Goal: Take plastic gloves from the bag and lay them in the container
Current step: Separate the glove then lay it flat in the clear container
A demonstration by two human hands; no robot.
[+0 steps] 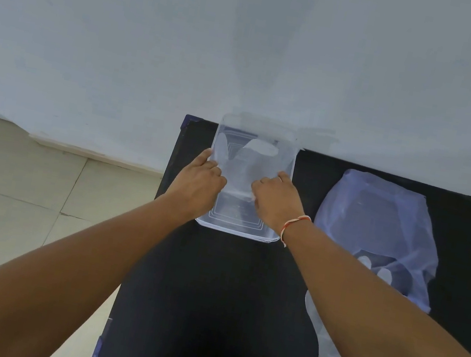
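Observation:
A clear plastic container [240, 232] stands at the far left of a black table [222, 302]. A see-through plastic glove [250, 156] lies spread inside it. My left hand [199, 181] and my right hand [277, 201] both reach into the container, fingers curled down on the glove's near end. To the right lies a translucent bluish bag [376, 231] with more gloves faintly showing through it. Another clear glove or sheet [318, 328] sticks out from under my right forearm.
The table stands against a pale wall [252, 39]. A beige tiled floor [21, 188] lies to the left, beyond the table's left edge. A thread bracelet [292, 224] circles my right wrist.

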